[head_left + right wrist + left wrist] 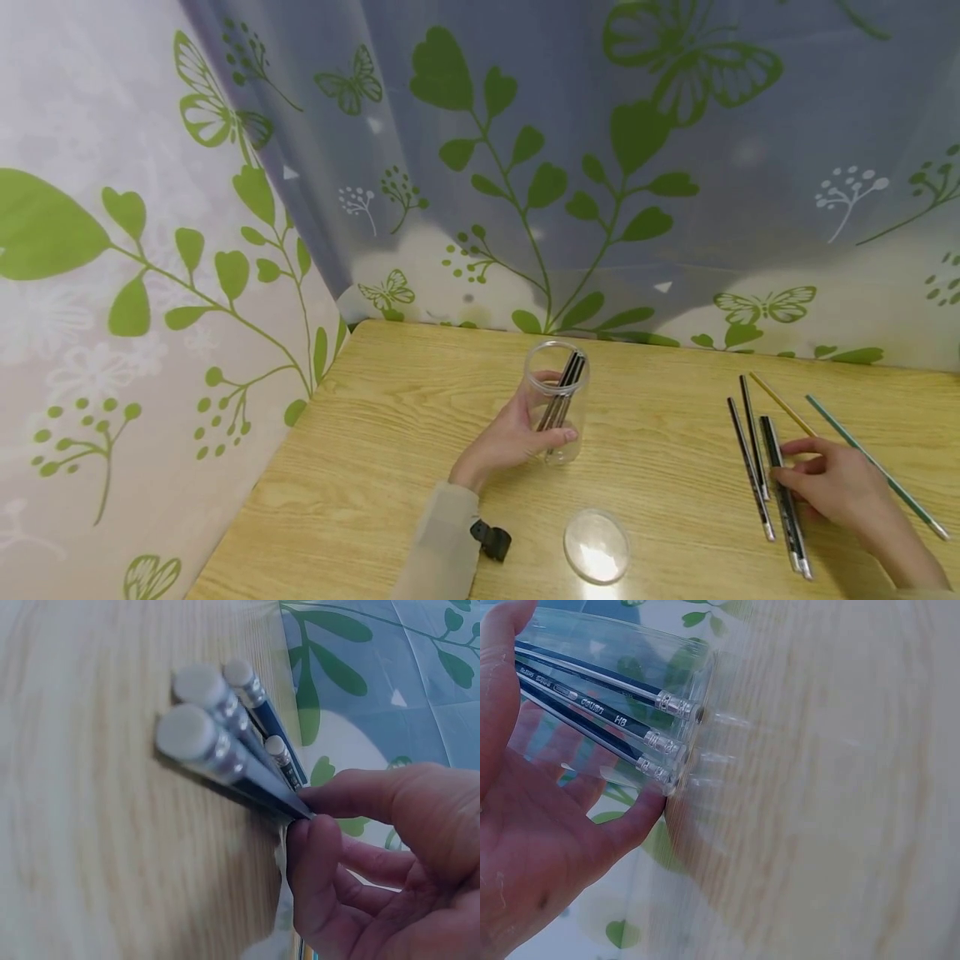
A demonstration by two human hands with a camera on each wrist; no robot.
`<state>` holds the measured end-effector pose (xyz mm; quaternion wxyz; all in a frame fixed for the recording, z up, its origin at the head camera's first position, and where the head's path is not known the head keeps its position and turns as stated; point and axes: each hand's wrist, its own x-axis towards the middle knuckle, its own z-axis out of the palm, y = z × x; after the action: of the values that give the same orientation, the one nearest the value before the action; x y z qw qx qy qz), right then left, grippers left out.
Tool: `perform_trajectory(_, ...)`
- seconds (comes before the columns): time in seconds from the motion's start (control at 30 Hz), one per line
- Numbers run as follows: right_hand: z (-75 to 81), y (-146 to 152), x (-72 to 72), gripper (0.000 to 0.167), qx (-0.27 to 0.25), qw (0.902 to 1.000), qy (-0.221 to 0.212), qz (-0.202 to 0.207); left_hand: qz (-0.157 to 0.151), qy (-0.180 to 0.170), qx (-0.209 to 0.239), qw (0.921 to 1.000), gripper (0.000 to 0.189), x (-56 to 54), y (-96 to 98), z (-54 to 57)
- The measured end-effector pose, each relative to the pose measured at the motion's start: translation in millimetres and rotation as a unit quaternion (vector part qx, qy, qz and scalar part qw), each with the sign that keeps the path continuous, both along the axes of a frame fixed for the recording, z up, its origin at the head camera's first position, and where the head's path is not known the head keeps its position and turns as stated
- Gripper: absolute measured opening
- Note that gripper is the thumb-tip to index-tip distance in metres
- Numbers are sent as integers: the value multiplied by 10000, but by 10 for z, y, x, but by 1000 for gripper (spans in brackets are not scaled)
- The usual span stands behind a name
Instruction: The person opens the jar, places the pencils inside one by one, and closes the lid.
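Note:
My left hand (513,433) holds a clear plastic jar (579,408) upright near the back of the table, its fingers and thumb wrapped round the side. Inside lean several black pencils (559,398); in the left wrist view their eraser ends point down to the jar's base, and one pencil (585,705) is marked HB. Over at the right, my right hand (840,479) pinches a pair of black pencils (783,500) between thumb and fingers. White erasers (186,733) on this pair show close up in the right wrist view. Beside the pair lie two more black pencils (750,468).
A round clear lid (597,546) lies on the wooden table (360,467) in front of the jar. A yellow pencil (782,403) and a teal pencil (847,437) lie by the right hand. Leaf-and-butterfly curtains (480,250) hang along the back and left edges.

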<state>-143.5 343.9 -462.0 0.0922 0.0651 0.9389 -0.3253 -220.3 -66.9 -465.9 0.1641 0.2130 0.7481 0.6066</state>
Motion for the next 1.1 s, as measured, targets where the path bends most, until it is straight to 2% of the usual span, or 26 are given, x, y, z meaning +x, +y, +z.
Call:
perform_trajectory(0.27, 50, 28, 29, 55, -237, 9994, 147, -208, -27, 28, 26, 10000, 72, 2, -8, -9)
perform_trajectory(0.4, 90, 22, 41, 55, -198, 9985, 321, -405, -27, 30, 40, 10000, 72, 5, -8, -5)
perform_trajectory(0.77, 214, -74, 86, 47, -239, 9900, 1007, -962, -5, 3, 34, 10000, 72, 15, -11, 8)
perform_trajectory(1.1, 327, -205, 125, 37, -602, 9783, 1701, -1023, 26, -33, 5, 10000, 73, 21, -11, 15)
